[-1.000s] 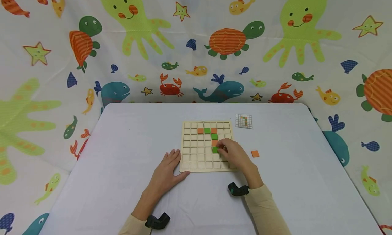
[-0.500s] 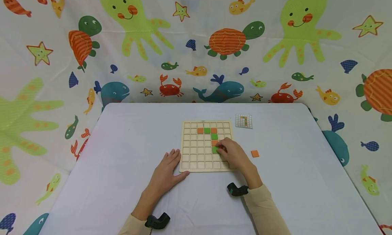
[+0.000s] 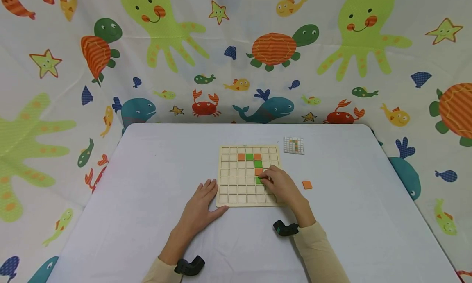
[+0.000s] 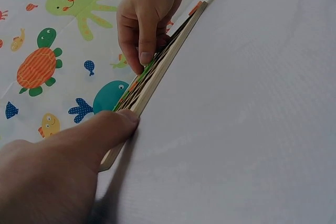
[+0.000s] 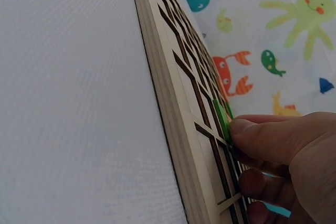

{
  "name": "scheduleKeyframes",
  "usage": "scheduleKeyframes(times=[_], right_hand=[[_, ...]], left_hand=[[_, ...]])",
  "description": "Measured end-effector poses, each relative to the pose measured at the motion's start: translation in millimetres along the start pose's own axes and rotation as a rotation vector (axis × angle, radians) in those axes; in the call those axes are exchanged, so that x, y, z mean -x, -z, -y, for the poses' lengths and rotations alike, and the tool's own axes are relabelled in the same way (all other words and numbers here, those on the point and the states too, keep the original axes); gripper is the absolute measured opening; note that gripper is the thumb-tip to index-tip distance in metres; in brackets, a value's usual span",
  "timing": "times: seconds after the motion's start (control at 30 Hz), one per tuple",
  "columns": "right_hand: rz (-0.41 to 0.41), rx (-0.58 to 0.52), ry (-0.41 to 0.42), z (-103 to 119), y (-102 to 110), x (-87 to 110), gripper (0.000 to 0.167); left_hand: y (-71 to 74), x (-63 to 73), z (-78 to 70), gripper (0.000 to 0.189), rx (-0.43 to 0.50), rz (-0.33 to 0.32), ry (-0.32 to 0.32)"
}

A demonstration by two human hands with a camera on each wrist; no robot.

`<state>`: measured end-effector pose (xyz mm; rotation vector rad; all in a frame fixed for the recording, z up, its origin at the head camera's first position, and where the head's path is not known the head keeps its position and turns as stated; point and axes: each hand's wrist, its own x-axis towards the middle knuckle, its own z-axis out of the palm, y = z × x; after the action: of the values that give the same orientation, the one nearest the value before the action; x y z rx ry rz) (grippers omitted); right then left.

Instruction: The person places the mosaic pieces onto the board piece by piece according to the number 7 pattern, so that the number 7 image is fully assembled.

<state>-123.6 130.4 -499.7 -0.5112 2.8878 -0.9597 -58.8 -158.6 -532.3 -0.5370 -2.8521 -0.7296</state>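
A wooden grid board lies on the table with orange and green square tiles set in some cells. My right hand is over the board's right part, thumb and fingers pinching a green tile at the lower end of the column of tiles. In the right wrist view the thumb touches that green tile; the fingertips behind it are partly hidden. My left hand rests at the board's lower left corner, fingers extended along the left edge. Its thumb lies on the front rim.
One loose orange tile lies right of the board. A small pattern card with a printed grid lies behind it, near the board's far right corner. The white table backs onto a curtain printed with sea animals.
The right fingertips have shifted very slightly left over the green tile. My left hand, the board and the loose orange tile stay in place.
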Motion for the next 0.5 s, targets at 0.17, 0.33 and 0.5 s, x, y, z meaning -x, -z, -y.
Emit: scheduleKeyframes(times=[0.17,0.33,0.5], right_hand=[[0.005,0.007,0.000,-0.1,-0.2,-0.2,0.012],[0.023,0.007,-0.016,1.0,0.9,-0.3,0.012],[0.021,0.005,-0.024,0.3,0.9,-0.6,0.014]], left_hand=[[0.5,0.4,-0.2,0.081,-0.002,-0.004,-0.006],[0.2,0.0,0.3,0.081,0.000,0.002,-0.004],[0.4,-0.3,0.4,0.081,0.005,0.001,-0.005]])
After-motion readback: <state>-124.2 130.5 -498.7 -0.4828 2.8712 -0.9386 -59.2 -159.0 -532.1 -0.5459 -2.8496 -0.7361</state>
